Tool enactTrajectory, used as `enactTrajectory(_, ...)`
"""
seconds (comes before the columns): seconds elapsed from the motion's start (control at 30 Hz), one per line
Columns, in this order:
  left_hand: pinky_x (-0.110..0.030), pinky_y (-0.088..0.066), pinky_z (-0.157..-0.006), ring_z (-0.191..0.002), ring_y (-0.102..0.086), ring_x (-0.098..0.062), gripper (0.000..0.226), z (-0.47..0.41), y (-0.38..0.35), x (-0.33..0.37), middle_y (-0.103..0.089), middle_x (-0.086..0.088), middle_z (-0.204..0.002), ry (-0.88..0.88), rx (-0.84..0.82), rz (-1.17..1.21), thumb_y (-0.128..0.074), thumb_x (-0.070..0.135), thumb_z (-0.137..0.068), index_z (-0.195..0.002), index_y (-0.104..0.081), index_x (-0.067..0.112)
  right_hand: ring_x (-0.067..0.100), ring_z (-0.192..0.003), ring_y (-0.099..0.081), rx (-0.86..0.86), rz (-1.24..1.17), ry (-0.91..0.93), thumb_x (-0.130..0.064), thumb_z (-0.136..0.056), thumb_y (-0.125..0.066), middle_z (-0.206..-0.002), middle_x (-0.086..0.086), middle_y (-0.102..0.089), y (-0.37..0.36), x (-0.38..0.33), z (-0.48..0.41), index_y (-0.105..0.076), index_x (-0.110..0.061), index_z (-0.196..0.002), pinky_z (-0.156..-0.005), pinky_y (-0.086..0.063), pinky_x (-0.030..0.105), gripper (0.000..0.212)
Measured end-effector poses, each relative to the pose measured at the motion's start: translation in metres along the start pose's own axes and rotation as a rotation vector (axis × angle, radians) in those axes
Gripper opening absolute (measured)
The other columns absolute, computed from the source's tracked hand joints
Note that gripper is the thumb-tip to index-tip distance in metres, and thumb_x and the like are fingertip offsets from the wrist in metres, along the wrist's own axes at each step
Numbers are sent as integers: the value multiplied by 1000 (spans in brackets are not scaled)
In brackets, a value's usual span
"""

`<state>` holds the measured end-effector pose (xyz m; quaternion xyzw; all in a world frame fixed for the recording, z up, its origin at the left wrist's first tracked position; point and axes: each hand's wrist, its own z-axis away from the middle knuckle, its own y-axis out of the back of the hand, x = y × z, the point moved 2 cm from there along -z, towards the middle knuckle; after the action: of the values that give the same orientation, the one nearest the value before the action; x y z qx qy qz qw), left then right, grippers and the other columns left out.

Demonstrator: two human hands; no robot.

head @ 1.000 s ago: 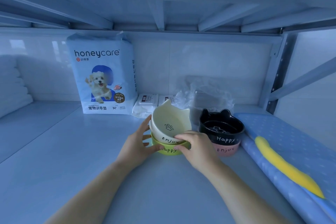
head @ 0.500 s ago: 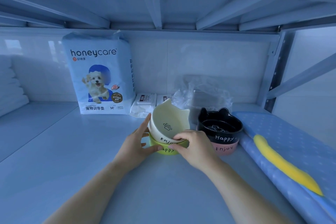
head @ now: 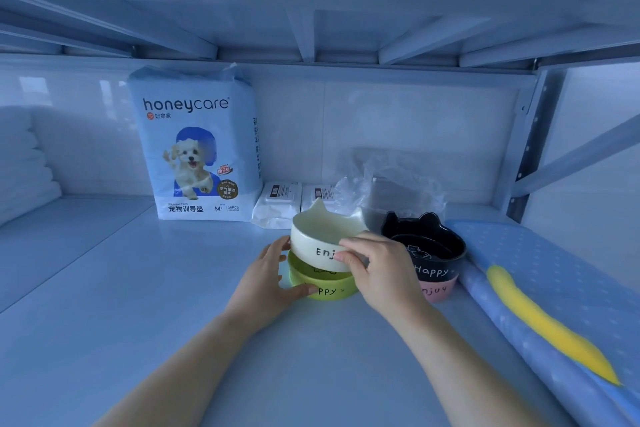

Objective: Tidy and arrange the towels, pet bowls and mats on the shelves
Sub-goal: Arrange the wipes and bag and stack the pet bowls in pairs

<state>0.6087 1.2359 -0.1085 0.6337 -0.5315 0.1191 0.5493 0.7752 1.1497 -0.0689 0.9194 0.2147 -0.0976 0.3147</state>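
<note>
Cream bowl (head: pixel 322 246): tipped back earlier with paw print showing, now nearly level, nested in green bowl (head: pixel 325 289) on shelf (head: pixel 138 288). Pinched at front wall by right hand (head: pixel 384 270); green bowl clasped by left hand (head: pixel 266 281), thumb and fingers curled. Just right, black bowl (head: pixel 433 253) on pink bowl (head: pixel 436 291); behind, crumpled plastic bag (head: pixel 398 184).

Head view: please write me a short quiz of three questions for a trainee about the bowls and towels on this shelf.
1. True or false: the black bowl sits on the pink bowl.
2. Which bowl does the right hand grip over the green bowl? A. white bowl B. black bowl C. pink bowl
3. Fill in: the folded towels lie at the far ___ of the shelf.
Key: 1 true; 2 A; 3 left.
</note>
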Motion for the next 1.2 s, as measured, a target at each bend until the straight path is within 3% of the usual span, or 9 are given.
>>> enactTrajectory(0.17, -16, -40, -87, -100, -51, -2, 41, -1, 7, 4, -44, 23, -118, -158, 24, -213, -78, 36, -70, -108, -65, 28, 2, -60, -42, 158, -57, -8, -17, -78, -67, -68, -3, -65, 16, -2, -6, -72, -8, -80, -56, -35, 8, 10)
enactTrajectory(0.3, -10, -39, -82, -94, -56, 3, 16, 2, 3, 9, -58, 28, -99, -242, -96, -189, -72, 34, -78, -94, -72, 31, 1, -61, -43, 210, -35, 14, -18, -79, -68, -70, -3, -66, 24, -3, -7, -72, -7, -80, -57, -35, 9, 12)
enactTrajectory(0.5, -2, -36, -69, -77, -54, 13, 11, 0, 34, 5, -58, 39, -66, -158, -125, -266, -77, 26, -74, -77, -72, 34, 0, -62, -42, 158, -31, 16, -18, -79, -67, -70, -7, -65, 20, -1, -3, -72, -7, -81, -58, -32, 2, 12)
enactTrajectory(0.6, -13, -39, -68, -73, -59, -2, 18, 2, 70, -10, -64, 25, -70, -31, 83, -219, -78, 23, -73, -77, -70, 39, -1, -61, -40, 100, -18, 2, -20, -80, -65, -69, -15, -57, 17, -2, 1, -72, -11, -81, -58, -31, 3, 11)
enactTrajectory(0.7, -25, -37, -68, -75, -57, -18, 17, 6, 100, -22, -69, 4, -83, 81, 311, -254, -77, 20, -74, -91, -75, 19, 6, -60, -50, 1, -6, 17, -23, -81, -64, -68, -9, -62, 10, -3, 4, -68, -14, -76, -58, -44, 18, 10)
enactTrajectory(0.8, -22, -36, -57, -65, -53, -18, 18, 6, 105, -26, -63, 0, -71, 108, 396, -259, -76, 19, -75, -93, -75, 14, 15, -63, -57, -113, 35, 8, -28, -81, -61, -67, -1, -62, 2, -2, 8, -66, -13, -72, -58, -48, 34, 18)
enactTrajectory(0.97, -15, -37, -59, -72, -58, -22, 18, 3, 83, -5, -63, 0, -72, 34, 362, -224, -76, 21, -75, -93, -75, 16, 19, -65, -51, -280, 113, -21, -33, -84, -50, -68, 1, -57, -5, 4, 13, -63, -9, -73, -60, -44, 37, 29)
enactTrajectory(1.1, -3, -35, -63, -72, -56, -11, 18, 5, 62, 10, -72, 1, -89, -102, 302, -242, -76, 19, -75, -93, -75, 17, 23, -64, -46, -303, 116, -104, -23, -84, -60, -65, 6, -51, -6, 10, 16, -57, -4, -68, -59, -38, 37, 26)
enactTrajectory(1.2, 2, -36, -70, -76, -58, -6, 16, 7, 51, 17, -73, 1, -89, -235, 295, -231, -78, 15, -73, -88, -76, 14, 20, -78, -58, -325, 113, -168, -25, -81, -68, -81, 3, -66, -4, 11, 18, -69, -7, -80, -72, -44, 31, 18)
